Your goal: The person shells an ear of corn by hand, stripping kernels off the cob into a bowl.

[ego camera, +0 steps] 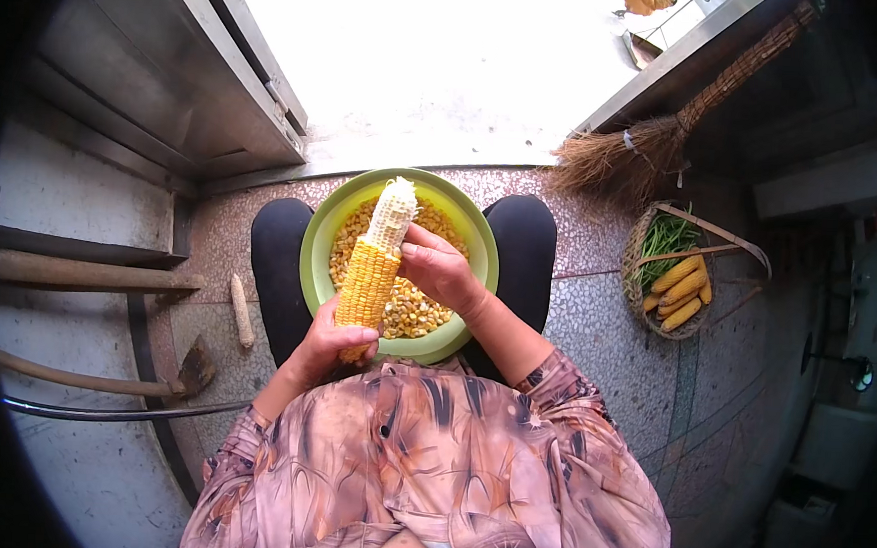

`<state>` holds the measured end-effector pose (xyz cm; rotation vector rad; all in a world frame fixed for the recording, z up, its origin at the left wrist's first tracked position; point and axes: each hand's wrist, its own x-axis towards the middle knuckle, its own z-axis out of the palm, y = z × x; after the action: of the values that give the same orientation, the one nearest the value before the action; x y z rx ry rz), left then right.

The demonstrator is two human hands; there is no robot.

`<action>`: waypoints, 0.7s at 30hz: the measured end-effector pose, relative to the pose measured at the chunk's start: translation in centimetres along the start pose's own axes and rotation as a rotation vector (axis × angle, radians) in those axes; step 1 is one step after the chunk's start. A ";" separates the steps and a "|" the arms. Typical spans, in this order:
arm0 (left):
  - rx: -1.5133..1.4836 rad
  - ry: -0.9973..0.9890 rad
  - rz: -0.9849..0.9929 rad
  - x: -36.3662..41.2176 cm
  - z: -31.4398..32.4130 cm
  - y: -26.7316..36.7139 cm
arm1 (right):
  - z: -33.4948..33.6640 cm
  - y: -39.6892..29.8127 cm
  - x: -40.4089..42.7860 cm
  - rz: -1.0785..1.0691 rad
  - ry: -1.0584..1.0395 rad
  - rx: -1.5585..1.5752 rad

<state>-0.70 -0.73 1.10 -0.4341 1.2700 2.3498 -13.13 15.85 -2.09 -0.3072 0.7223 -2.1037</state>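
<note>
An ear of yellow corn point(368, 281) slants over a green plastic basin point(310, 267). Its upper end is a bare pale cob, while kernels still cover the lower part. My left hand point(328, 343) grips the lower end, with the thumb across the front. At the right side of the ear, my right hand point(443, 265) has its thumb against the border between kernels and bare cob; its fingertips are partly hidden. Loose corn kernels point(416, 310) lie in the basin, which sits between my knees.
On the right floor stands a wicker basket point(633, 284) holding corn ears point(682, 287) and green vegetables point(667, 238). A straw broom point(638, 154) leans near the doorway. At left are a stripped cob point(242, 310), a wooden handle point(96, 272) and a hoe-like tool point(194, 367).
</note>
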 end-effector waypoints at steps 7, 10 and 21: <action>0.370 0.166 0.152 0.7 0.0 -1.3 | -0.8 1.3 0.5 -0.047 0.103 -0.330; 0.402 0.173 0.191 0.8 0.0 -1.5 | -0.5 1.2 0.3 -0.094 0.129 -0.402; 0.367 0.131 0.120 0.7 -0.3 -1.4 | -1.2 1.9 0.5 -0.125 0.166 -0.158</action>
<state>-0.56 -0.11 -0.41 -0.4056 1.7903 2.1411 -12.76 15.00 -4.23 -0.2714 0.9928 -2.2128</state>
